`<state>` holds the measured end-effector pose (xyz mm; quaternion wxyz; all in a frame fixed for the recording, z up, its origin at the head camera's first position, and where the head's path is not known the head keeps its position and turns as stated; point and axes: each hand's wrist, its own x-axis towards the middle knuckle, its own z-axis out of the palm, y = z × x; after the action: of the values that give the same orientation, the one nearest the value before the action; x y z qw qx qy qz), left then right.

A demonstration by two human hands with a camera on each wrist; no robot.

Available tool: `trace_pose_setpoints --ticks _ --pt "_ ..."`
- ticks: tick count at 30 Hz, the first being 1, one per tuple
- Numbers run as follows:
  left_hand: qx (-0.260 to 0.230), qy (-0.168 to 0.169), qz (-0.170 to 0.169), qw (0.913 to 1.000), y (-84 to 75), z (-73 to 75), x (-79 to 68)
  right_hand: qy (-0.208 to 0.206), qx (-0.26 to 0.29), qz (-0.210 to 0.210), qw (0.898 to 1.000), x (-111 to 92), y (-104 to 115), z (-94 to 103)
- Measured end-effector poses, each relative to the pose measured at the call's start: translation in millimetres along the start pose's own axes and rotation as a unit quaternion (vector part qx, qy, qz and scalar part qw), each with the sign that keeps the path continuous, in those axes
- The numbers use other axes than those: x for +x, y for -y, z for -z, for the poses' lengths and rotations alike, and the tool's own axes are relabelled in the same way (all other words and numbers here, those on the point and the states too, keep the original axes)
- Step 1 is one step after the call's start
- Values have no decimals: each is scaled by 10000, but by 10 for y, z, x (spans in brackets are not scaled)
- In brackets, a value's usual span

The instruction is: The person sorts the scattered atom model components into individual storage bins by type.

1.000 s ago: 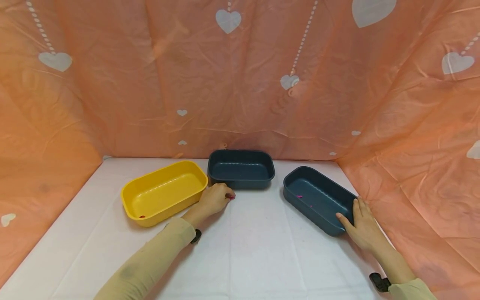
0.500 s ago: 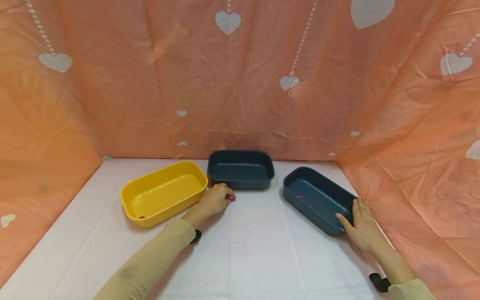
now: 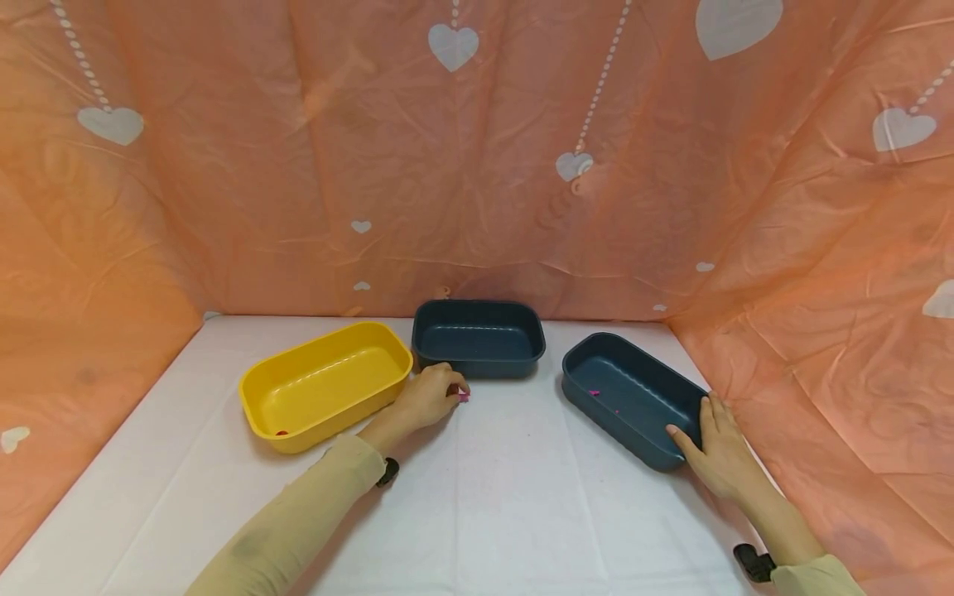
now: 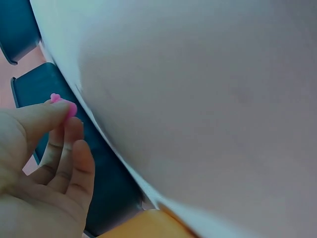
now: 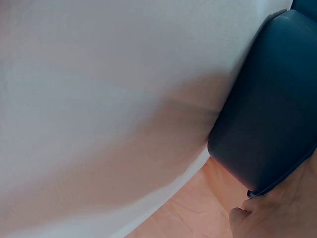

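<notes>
Beside the front wall of the middle dark blue bin, my left hand pinches a small pink object between thumb and fingertips. It has a rounded body and a little knobbed end; its kind is unclear. My right hand rests over the near end of the right dark blue bin, its fingers fairly straight along the rim and the thumb across the edge. Inside that bin lie tiny pink pieces. The right wrist view shows the bin's outer wall and part of the hand.
A yellow bin stands at the left, close to the middle bin, with a small red object at its near end. All bins sit on a white-covered table. Orange cloth with hearts hangs behind and at both sides.
The pink object has turned or shifted slightly in my left fingertips and sits a little lower. My right hand and the bins stay in place.
</notes>
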<state>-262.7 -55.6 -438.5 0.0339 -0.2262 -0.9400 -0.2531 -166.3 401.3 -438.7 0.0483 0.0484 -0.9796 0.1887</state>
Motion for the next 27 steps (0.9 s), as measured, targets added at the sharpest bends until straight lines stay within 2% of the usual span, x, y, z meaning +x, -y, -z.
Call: trace_pose_setpoints --ticks 6,11,20,27 --pt "-248 -183 -156 9994 -7 -22 27 -20 -1 19 10000 -6 0 -2" --pt "-713 -332 -365 9962 -68 -18 62 -30 -14 -2 10000 -9 1 2" --pt "-1448 -584 -479 9866 -255 -68 176 32 27 -64 10000 -10 14 20" --pt "-1621 -663 -648 9824 -440 -141 287 -3 86 -16 10000 -14 5 2"
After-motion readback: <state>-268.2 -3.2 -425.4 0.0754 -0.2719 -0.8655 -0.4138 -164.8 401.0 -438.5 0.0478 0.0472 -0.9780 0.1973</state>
